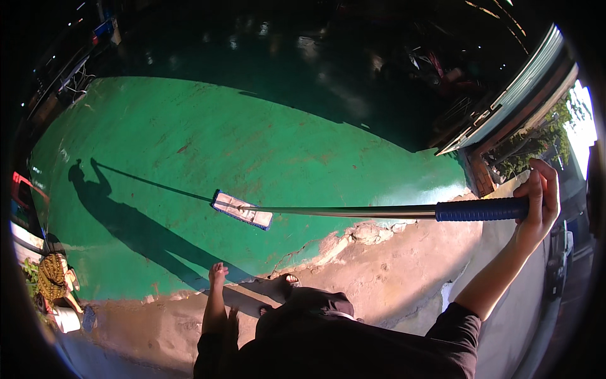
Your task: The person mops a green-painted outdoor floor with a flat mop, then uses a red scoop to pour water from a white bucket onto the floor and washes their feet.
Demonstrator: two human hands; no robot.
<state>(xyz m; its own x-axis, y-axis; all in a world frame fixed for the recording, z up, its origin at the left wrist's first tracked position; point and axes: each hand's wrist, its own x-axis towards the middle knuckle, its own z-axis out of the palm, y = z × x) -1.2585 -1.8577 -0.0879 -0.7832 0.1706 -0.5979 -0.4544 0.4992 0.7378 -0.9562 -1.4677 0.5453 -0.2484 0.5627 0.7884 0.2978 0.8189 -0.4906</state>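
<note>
A flat mop with a long metal pole reaches across the view from right to left. My right hand (538, 199), raised at the right, is closed round the end of its blue ribbed grip (480, 210). The mop head (242, 211), a pale rectangular plate with a blue fringe, lies flat on the green painted floor (158, 126). Down by my body, my left hand (218, 273) is loosely curled with nothing in it, apart from the mop. My sandalled feet (290, 280) stand near the broken edge of the green paint.
Bare, cracked concrete (391, 265) borders the green floor on my side. At the left are a white bucket (65, 319), a patterned cloth (53, 276) and a red plastic item (28, 184). A corrugated metal panel (514, 91) stands at the right. Deep shade hides the far area.
</note>
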